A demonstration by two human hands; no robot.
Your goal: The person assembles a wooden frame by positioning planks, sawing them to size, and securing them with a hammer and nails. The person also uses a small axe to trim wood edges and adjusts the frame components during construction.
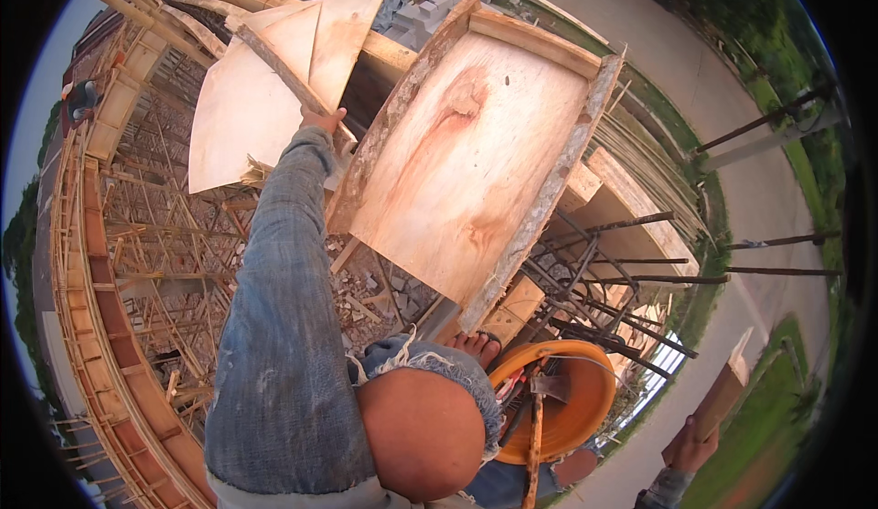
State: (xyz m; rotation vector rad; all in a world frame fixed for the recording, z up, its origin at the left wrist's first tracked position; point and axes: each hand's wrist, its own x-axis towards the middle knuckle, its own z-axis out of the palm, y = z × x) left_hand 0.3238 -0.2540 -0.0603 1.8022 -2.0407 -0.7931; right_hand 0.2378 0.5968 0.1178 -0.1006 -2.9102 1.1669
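Observation:
My left hand is stretched forward and closed around the near end of a narrow wooden batten. That batten lies across a pale, curved-edge plywood sheet. Low at the right, my right hand grips a short piece of wooden board, raised with its splintered end up. Between the hands, a plywood panel edged with rough timber strips lies tilted in front of me. Beside my bent knee stands an orange bucket with a hammer and other tools, its handle sticking out toward me.
Steel reinforcing bars jut out to the right of the panel. Far below on the left are timber props and rubble, beside a long curved wooden formwork. Grey blocks are stacked beyond the panel. A road runs along the right.

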